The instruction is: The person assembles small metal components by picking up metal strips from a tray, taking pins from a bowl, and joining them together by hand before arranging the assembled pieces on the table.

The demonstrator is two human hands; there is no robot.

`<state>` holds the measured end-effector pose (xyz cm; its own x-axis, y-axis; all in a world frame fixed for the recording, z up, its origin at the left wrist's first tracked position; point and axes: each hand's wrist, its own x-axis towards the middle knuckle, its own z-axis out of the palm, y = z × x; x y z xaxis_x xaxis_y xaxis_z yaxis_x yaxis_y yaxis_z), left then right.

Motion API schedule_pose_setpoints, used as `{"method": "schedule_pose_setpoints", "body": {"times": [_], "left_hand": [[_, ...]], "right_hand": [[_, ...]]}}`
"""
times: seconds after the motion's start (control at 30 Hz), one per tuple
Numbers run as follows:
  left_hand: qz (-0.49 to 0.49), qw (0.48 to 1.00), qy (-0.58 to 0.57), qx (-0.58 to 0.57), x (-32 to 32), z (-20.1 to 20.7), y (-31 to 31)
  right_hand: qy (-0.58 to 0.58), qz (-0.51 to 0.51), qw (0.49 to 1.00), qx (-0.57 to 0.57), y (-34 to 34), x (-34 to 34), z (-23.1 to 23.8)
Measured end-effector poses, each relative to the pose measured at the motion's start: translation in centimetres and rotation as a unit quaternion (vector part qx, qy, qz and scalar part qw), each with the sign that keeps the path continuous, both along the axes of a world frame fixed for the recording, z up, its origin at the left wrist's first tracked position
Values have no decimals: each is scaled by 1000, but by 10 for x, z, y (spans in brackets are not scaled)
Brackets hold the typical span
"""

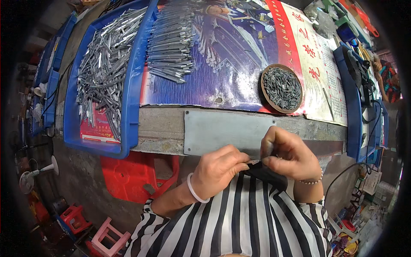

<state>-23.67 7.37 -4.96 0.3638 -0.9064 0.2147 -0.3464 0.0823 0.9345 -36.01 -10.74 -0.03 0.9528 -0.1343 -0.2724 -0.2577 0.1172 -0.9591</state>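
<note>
My left hand [220, 168], with a pale band at the wrist, pinches a small silvery metal piece [254, 162] between thumb and fingers. It is held just off the near edge of the bench, in front of my striped top. Close to the piece's right end, my right hand [292, 155], wearing a beaded bracelet, has its fingers curled and closed. Whatever is in that pinch is too small or too hidden to name. Beyond both hands a flat grey metal plate [224, 130] is fixed to the bench edge. A round brown bowl [264, 95] holds many small dark metal pins [282, 87].
At the left, a blue tray [132, 92] holds a heap of thin metal strips [109, 55]. Similar metal sticks [170, 49] lie in rows on the poster sheet [239, 85]. A thin rod [328, 103] lies farther right, before another blue tray [352, 100]. A red stool [128, 180] stands below the bench.
</note>
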Motion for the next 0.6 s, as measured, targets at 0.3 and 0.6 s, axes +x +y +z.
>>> {"method": "schedule_pose_setpoints", "body": {"times": [0.3, 0.6], "left_hand": [[-56, 997, 48, -4, 0, 0, 0], [1, 997, 73, -36, 5, 4, 3]], "right_hand": [[40, 229, 969, -85, -19, 21, 18], [31, 141, 987, -67, -13, 28, 17]]}}
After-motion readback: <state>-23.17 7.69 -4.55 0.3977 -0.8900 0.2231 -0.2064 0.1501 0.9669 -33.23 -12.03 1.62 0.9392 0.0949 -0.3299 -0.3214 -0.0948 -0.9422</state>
